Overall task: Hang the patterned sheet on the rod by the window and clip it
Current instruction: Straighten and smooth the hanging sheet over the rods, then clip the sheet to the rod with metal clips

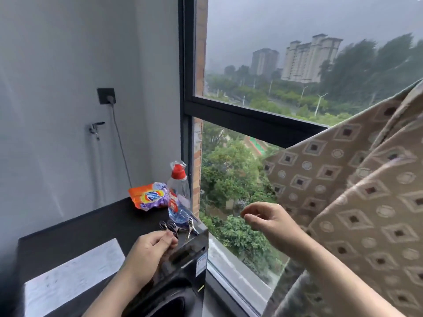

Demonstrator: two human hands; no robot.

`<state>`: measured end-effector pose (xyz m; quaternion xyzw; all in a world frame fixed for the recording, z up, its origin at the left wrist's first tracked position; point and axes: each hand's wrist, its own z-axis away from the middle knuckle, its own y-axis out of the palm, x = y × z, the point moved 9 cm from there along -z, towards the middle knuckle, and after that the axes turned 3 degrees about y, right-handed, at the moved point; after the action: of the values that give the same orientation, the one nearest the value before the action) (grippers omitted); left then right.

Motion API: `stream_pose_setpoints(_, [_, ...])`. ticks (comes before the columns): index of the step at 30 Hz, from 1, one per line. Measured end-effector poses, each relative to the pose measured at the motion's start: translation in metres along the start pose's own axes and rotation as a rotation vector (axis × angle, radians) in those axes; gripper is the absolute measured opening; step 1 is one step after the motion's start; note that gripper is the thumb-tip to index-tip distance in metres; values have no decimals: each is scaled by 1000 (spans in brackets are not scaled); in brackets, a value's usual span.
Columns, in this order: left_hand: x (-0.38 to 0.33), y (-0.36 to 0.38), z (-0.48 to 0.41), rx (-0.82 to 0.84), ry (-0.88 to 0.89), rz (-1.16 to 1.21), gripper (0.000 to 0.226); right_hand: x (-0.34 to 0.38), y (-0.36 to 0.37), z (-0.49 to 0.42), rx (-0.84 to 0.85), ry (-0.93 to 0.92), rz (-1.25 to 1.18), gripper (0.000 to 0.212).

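The patterned sheet, beige with brown diamonds, hangs at the right in front of the window; the rod is out of view. Several metal clips lie on the near right corner of the black washing machine top. My left hand is at the clips, its thumb and curled fingers pinching the nearest one. My right hand hovers in the air just left of the sheet, fingers loosely curled and holding nothing.
A detergent packet and a clear bottle with a red cap stand behind the clips. White paper lies on the machine top. The window frame, a wall socket and a tap are beyond.
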<state>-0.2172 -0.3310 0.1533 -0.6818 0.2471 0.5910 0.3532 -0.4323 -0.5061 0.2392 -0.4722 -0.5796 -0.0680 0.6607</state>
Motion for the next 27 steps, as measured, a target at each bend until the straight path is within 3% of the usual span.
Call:
stream_pose_setpoints(6, [87,-113,-9,-193,-149,-81,31,-6,133,-66,168,11,46,15])
stream_pose_setpoints(11, [146,-154,-49,-183,-244,-135,30,-47,224,-128,240,110,72,16])
stream_pose_setpoints(16, [171,-126,-111,-34,-248,-304,25,-114,269,-171,220,265,151,11])
stream_pose_setpoints(21, [187,-65,-173,91,-176,-501,5,-147,286,-204,180,263,421,22])
stream_pose_setpoints(24, [196,-29,-194,180,-31,-681,24,-157,293,-212,184,218,524,22])
stream_pose_setpoints(27, [213,1,-202,307,82,-852,26,-163,300,-214,174,177,562,21])
